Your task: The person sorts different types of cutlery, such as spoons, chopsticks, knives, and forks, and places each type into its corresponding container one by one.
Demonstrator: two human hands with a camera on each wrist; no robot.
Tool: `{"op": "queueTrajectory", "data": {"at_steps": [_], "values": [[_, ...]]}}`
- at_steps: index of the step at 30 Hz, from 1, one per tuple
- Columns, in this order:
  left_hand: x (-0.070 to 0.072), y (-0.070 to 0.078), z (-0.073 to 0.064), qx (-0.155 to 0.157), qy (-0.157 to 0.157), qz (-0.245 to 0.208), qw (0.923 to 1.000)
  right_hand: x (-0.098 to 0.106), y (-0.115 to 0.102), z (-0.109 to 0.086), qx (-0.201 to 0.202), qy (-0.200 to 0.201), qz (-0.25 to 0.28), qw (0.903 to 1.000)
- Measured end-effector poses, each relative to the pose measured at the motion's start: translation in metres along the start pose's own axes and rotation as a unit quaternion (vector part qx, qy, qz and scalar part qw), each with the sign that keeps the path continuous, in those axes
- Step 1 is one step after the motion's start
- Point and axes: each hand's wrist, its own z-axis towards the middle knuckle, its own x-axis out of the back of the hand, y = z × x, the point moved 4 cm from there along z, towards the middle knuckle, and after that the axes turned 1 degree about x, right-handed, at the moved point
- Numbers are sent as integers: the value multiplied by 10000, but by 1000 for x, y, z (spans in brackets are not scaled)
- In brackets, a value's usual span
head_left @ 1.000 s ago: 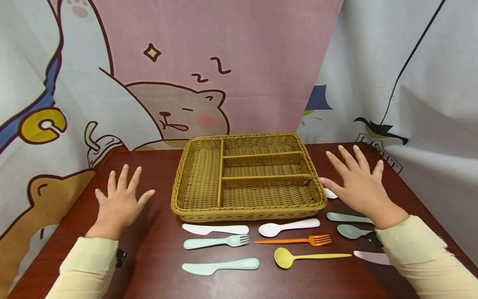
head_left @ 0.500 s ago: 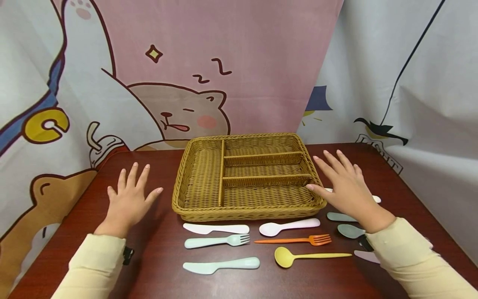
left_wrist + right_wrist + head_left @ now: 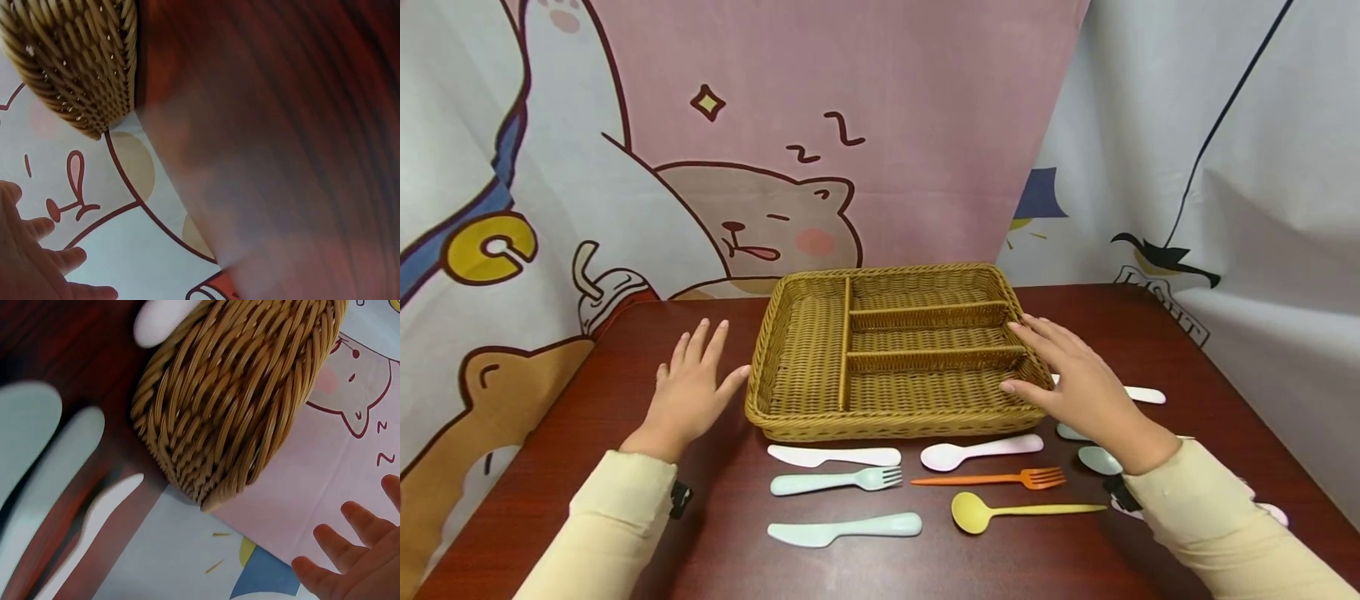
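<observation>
A brown woven basket [image 3: 895, 427] with several compartments stands at the middle of the table. Beside its left side hovers my left hand [image 3: 688, 398], fingers spread and the thumb tip close to the rim. My right hand [image 3: 1086, 393] is at the right rim, its fingertips overlapping that edge in the head view. In the right wrist view, those fingers [image 3: 359, 534] show apart from the basket wall [image 3: 231, 394]. Neither hand holds anything; whether either touches the rim I cannot tell. The left wrist view shows the basket's corner [image 3: 81, 56] and the left fingers [image 3: 62, 256].
In front of the basket lie a white knife [image 3: 842, 457], mint fork [image 3: 842, 482], mint knife [image 3: 850, 529], pale pink spoon [image 3: 977, 452], orange fork [image 3: 985, 481] and yellow spoon [image 3: 973, 512]. Near the right arm are a green spoon [image 3: 1099, 460] and another white knife [image 3: 1145, 395], partly hidden.
Both hands have moved inward toward the basket, the left one rightward and the right one leftward. The basket and the cutlery have stayed in place.
</observation>
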Motion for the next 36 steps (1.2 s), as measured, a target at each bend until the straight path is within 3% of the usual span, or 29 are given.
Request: {"op": "queueTrajectory", "data": {"at_steps": [6, 14, 20, 27, 36], "values": [[-6, 4, 6, -2, -53, -155, 9999, -3, -10, -5, 61, 67, 473, 9988], [-17, 12, 12, 28, -208, -472, 9987, -7, -21, -13, 521, 286, 1036, 9928], [-21, 16, 17, 177, -341, -716, 9967, -9, -26, -18, 586, 19, 1425, 9880], [-30, 17, 21, 373, -611, -901, 9934, -12, -28, -25, 731, -35, 1428, 9870], [-33, 18, 23, 397, -789, -1187, 9890, -27, -28, -36, 594, -715, 1771, 9798]]}}
